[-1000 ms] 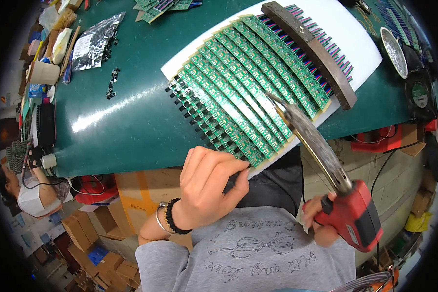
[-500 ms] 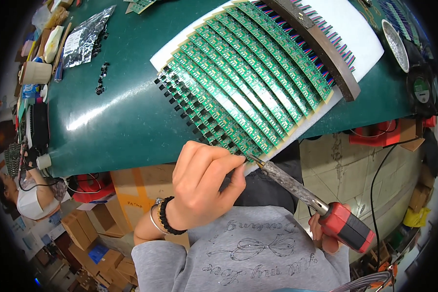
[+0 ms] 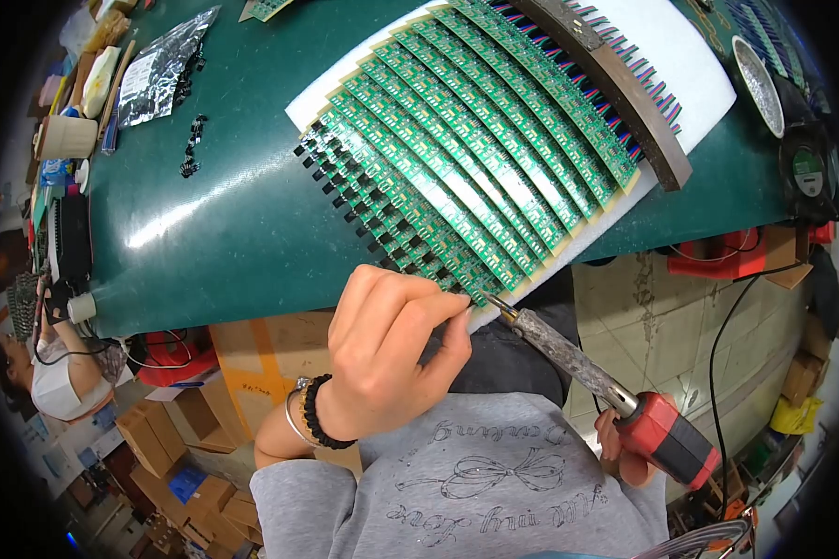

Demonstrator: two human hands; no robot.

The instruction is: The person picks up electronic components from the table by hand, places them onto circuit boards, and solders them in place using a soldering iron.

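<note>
Overlapping rows of green circuit boards (image 3: pixel 471 130) lie on a white foam sheet (image 3: pixel 708 84). Small black components (image 3: pixel 368 228) stick out along the nearest row's left edge. My left hand (image 3: pixel 382 359) is closed in a pinch at that row's near corner; whatever lies between thumb and forefinger is too small to make out. From the right, my right hand (image 3: pixel 615 443) grips a soldering iron (image 3: pixel 569 354) with a red and black handle, which partly hides the fingers. Its tip points up-left at the board corner, just right of my left fingertips; contact cannot be made out.
A brown curved bar (image 3: pixel 620 88) lies across the boards' far side over coloured wires. Loose black components (image 3: pixel 194 144) and a silver bag (image 3: pixel 166 74) lie left on the green table (image 3: pixel 242 238). A solder-wire spool (image 3: pixel 806 172) stands right. Another person (image 3: pixel 70 373) sits far left.
The soldering iron has shifted slightly right, its tip a little farther from my left fingertips. My left hand has stayed nearly in place, still pinched.
</note>
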